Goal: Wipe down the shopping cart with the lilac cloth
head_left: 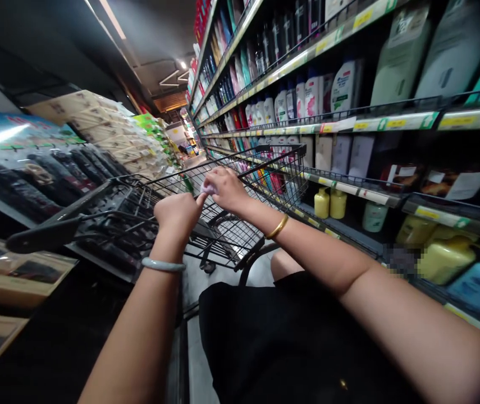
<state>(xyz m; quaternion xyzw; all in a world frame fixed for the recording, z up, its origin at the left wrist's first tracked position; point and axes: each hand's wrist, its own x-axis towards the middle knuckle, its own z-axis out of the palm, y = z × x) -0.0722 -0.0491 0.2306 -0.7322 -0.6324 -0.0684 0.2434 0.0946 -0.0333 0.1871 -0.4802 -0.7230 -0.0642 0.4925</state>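
Note:
Both hands meet above a black wire shopping cart at the middle of the view. My right hand has its fingers curled around a small, pale purple object, too small to name. Close beside it, my left hand is closed, with its thumb reaching up to the same object. What the left fingers hold, if anything, is hidden. A pale bangle circles the left wrist, and a gold bangle sits on the right forearm.
Shelves of shampoo and other bottles run along the right side. On the left stand dark packaged goods, stacked patterned boxes and open cartons. The cart's handle points left. An aisle recedes ahead.

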